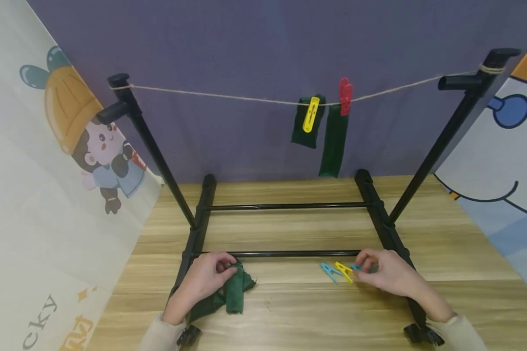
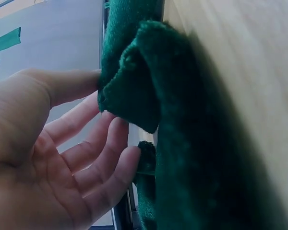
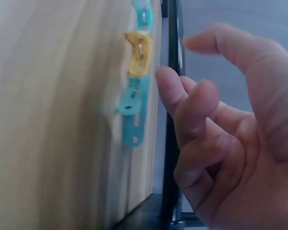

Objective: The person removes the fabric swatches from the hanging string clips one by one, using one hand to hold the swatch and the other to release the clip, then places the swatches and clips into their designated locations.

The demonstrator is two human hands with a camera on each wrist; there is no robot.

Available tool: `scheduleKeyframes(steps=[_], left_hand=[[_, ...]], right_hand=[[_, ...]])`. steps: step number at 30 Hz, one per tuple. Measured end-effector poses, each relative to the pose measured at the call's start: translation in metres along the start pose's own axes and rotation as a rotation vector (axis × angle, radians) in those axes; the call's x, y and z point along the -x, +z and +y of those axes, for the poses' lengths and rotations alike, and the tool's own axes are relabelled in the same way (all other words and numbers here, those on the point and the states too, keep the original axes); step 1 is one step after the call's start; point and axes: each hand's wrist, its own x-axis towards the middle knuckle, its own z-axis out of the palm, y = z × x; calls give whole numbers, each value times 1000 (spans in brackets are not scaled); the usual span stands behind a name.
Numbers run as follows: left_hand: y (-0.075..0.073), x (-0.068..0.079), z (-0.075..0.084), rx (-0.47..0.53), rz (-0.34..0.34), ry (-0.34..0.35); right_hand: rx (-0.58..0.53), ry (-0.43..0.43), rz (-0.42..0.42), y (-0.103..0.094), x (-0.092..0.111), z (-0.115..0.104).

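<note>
While our left hand (image 1: 206, 275) pinches green cloth (image 1: 234, 292) toward left edge of worktop (image 1: 298, 317), right hand (image 1: 388, 273) has fingers parted, empty; tightly bunched clothespins (image 3: 142, 60) could snag together.

Across the wood-grained bench (image 1: 307, 317), a black frame (image 1: 285, 254) is stood. At near left, green cloth strips (image 1: 234, 295) are loosely piled; at near right, blue clips (image 1: 331, 273) and a yellow clip (image 1: 344, 271) are grouped closely.
</note>
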Motion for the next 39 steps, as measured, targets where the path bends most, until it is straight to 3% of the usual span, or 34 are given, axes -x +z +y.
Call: scheduleKeyframes(steps=[10,29,39], left_hand=[[-13,-5,0,65,139,-11],[-37,-22,20,111,176,48],[-40,-30,30,112,159,71]], right_hand=[[24,-50,174,-23,-11,-15],[41,-230,297,-59,-29,-61],[69,-309,333,-77,-36,-78]])
